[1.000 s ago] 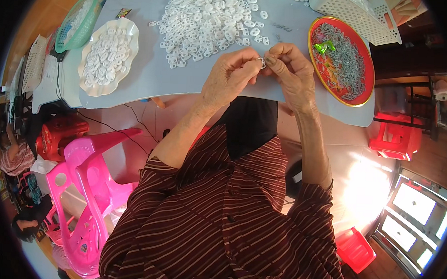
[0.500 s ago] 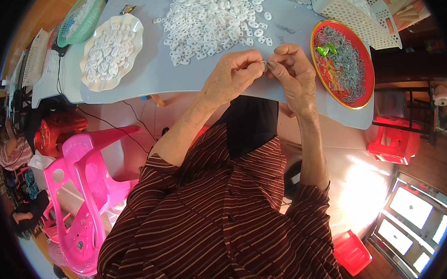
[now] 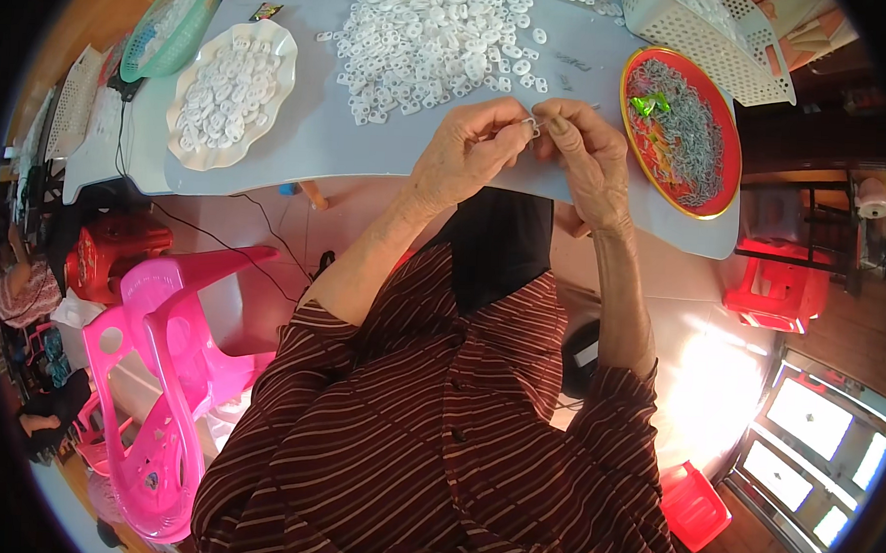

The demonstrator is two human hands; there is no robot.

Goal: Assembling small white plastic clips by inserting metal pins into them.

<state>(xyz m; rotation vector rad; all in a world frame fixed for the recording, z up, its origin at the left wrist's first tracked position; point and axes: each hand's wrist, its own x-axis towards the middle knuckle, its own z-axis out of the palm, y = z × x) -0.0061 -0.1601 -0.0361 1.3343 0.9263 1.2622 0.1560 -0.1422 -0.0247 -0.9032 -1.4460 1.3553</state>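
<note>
My left hand (image 3: 473, 151) and my right hand (image 3: 588, 162) meet above the table's near edge, thumbs and forefingers pinched together. Between the fingertips shows a small whitish piece with a loop-like outline (image 3: 536, 127), held in my left hand. What my right fingertips grip against it is too small and hidden to make out. Beyond my hands lies a large heap of small white oval plastic pieces with holes (image 3: 423, 43). To the right, a red gold-rimmed plate (image 3: 737, 156) carries many small grey metal parts (image 3: 682, 119) and a green wrapper (image 3: 649, 105).
On the left are a white scalloped dish (image 3: 283, 80) of white pieces and a green basket (image 3: 198, 43). A white perforated basket (image 3: 768, 73) stands far right. Below the table are a pink plastic chair (image 3: 177, 364) and a red stool (image 3: 777, 291). Another person (image 3: 29, 293) is at far left.
Both hands stay together; their fingertips have shifted slightly, and more of the small piece shows between them. The view has tilted a little.
</note>
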